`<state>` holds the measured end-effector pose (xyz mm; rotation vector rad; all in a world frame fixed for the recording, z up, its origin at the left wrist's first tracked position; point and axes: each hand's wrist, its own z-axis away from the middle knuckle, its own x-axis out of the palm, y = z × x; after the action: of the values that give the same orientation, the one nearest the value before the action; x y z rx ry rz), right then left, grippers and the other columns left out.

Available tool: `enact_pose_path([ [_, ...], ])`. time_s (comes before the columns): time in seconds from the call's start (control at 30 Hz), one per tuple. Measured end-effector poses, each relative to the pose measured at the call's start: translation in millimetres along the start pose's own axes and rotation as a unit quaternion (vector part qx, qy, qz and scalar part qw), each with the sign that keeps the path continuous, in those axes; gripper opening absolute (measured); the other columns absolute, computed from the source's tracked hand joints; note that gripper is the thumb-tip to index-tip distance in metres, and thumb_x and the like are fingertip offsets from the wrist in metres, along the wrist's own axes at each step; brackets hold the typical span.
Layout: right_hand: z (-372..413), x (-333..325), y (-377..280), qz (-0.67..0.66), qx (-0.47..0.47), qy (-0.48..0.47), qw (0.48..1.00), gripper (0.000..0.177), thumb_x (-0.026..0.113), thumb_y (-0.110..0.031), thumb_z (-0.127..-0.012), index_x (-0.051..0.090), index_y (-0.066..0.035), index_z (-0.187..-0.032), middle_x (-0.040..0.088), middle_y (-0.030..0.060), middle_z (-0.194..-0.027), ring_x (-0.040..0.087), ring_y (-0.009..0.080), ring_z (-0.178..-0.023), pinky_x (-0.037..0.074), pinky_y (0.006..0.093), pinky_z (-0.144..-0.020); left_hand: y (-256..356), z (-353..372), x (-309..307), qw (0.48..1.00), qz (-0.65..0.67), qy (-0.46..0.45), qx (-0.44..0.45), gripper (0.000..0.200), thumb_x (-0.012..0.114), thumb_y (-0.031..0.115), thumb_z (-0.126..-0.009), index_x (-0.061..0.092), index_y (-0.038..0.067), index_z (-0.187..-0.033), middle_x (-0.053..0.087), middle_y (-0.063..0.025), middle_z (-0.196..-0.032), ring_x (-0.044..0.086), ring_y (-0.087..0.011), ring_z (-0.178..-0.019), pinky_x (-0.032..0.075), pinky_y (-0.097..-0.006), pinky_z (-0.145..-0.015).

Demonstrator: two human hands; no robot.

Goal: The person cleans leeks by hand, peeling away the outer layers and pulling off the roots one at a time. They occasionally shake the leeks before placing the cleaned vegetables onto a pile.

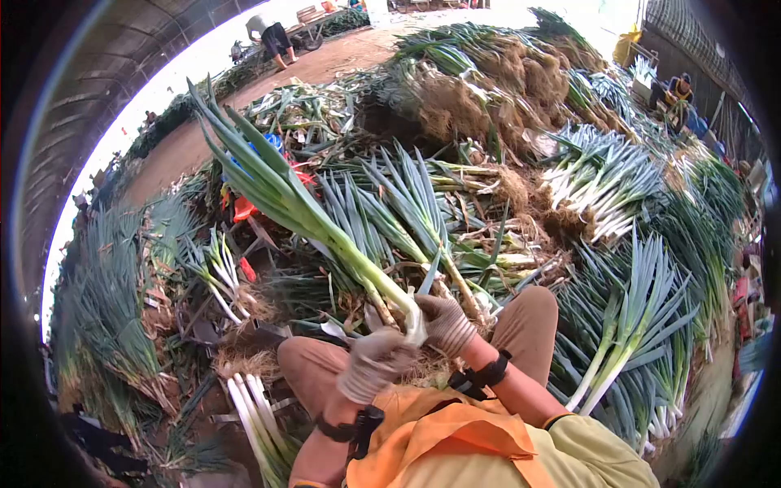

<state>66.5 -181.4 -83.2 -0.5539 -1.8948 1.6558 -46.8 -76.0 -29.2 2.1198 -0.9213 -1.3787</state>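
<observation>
A large leek slants up and left from between my hands, its green leaves fanned out at the top and its white end low over my lap. My gloved left hand is closed around the white end, slightly blurred. Beside it, my gloved right hand is closed with fingers bent at the white stalk, where a short strip of leaf sticks up. Both gloves are pale knit. Just beyond my knees, several trimmed-looking leeks lie side by side, leaves pointing away.
A tall heap of leeks with brown roots rises ahead. Bundles of white-stalked leeks lie to the right, more leeks to the left. Leeks with white stalks sit by my left leg. One person bends far off; another sits at right.
</observation>
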Motion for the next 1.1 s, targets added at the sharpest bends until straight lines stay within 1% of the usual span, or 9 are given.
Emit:
enact_pose_path([
  [0.07,-0.9,-6.9,-15.3,0.026,0.067,0.001,0.997,0.041,0.069,-0.011,-0.07,0.055,0.003,-0.106,0.06,0.0017,-0.087,0.052,0.0049,-0.079,0.045,0.0214,-0.072,-4.8,10.4,-18.5,0.892,0.309,-0.07,-0.321,0.019,0.061,0.014,-0.071,0.057,0.003,-0.086,0.054,-0.0139,-0.072,0.055,-0.0287,-0.069,0.045,-0.0348,-0.063],
  [0.17,-6.1,-9.6,-2.1,-0.059,0.028,-0.049,0.997,0.039,0.068,-0.01,-0.071,0.056,0.002,-0.105,0.06,0.0015,-0.086,0.052,0.0054,-0.076,0.046,0.0219,-0.07,-122.1,44.0,-19.8,0.967,-0.19,-0.124,-0.116,0.028,0.061,0.019,-0.075,0.052,0.002,-0.096,0.055,-0.0124,-0.082,0.056,-0.0267,-0.077,0.046,-0.0306,-0.068],
  [0.3,-7.7,9.8,11.9,-0.038,0.026,-0.064,0.997,0.03,0.064,-0.007,-0.073,0.057,0.002,-0.101,0.06,0.002,-0.086,0.053,0.006,-0.075,0.045,0.0222,-0.068,-22.5,-51.5,-57.8,0.772,0.576,0.233,-0.137,0.036,0.059,0.023,-0.081,0.047,0.007,-0.111,0.055,-0.007,-0.095,0.054,-0.0178,-0.085,0.046,-0.0342,-0.075],
  [0.47,-29.2,22.3,-1.6,0.427,-0.2,0.144,0.87,0.043,0.051,-0.009,-0.073,0.043,-0.006,-0.115,0.058,0.0161,-0.091,0.057,0.0343,-0.072,0.047,0.0345,-0.059,-102.2,-107.1,-65.2,0.693,0.581,0.361,-0.226,0.017,0.058,0.012,-0.08,0.05,0.006,-0.092,0.052,-0.0069,-0.074,0.051,-0.0176,-0.058,0.047,-0.0337,-0.056],
  [0.63,-36.5,16.6,-49.6,0.478,-0.397,0.027,0.783,0.033,0.054,-0.01,-0.065,0.056,-0.01,-0.098,0.054,0.0074,-0.104,0.047,0.024,-0.103,0.037,0.0374,-0.087,-106.0,-119.1,-77.6,0.708,0.573,0.376,-0.172,0.014,0.06,0.011,-0.078,0.049,0.007,-0.085,0.053,-0.0062,-0.067,0.05,-0.0162,-0.053,0.045,-0.0325,-0.05],
  [0.8,30.0,-5.0,38.9,0.509,-0.197,-0.159,0.822,0.025,0.058,-0.014,-0.065,0.061,-0.016,-0.089,0.059,0.0054,-0.098,0.053,0.0229,-0.099,0.041,0.0351,-0.084,-125.0,-116.2,-150.5,0.718,0.564,0.386,-0.133,0.015,0.061,0.016,-0.079,0.051,0.006,-0.084,0.052,-0.0069,-0.067,0.049,-0.0177,-0.053,0.044,-0.0309,-0.05],
  [0.9,36.9,-40.2,149.5,0.547,0.238,-0.283,0.751,0.021,0.06,-0.021,-0.071,0.064,-0.016,-0.09,0.063,0.0083,-0.089,0.06,0.0244,-0.085,0.047,0.0364,-0.072,-142.4,-116.6,-187.4,0.704,0.582,0.388,-0.12,0.018,0.063,0.018,-0.077,0.051,0.006,-0.084,0.053,-0.0066,-0.068,0.049,-0.0179,-0.053,0.043,-0.0297,-0.048],
  [0.97,36.0,-53.4,83.2,0.657,0.227,-0.362,0.621,0.028,0.052,-0.015,-0.077,0.057,-0.009,-0.104,0.06,0.0096,-0.099,0.058,0.0254,-0.091,0.046,0.038,-0.072,-134.2,-118.3,-197.9,0.703,0.587,0.39,-0.092,0.02,0.063,0.02,-0.077,0.051,0.006,-0.084,0.054,-0.0063,-0.07,0.049,-0.0162,-0.055,0.043,-0.0267,-0.05],
  [1.1,-19.3,-66.6,28.4,0.379,0.131,-0.222,0.889,0.038,0.052,-0.01,-0.074,0.052,-0.011,-0.111,0.06,0.0147,-0.089,0.059,0.0282,-0.079,0.047,0.0355,-0.066,-103.3,-116.2,-189.2,0.732,0.6,0.317,-0.057,0.029,0.061,0.024,-0.078,0.051,0.007,-0.098,0.053,-0.0045,-0.075,0.05,-0.0143,-0.06,0.044,-0.0253,-0.053],
])
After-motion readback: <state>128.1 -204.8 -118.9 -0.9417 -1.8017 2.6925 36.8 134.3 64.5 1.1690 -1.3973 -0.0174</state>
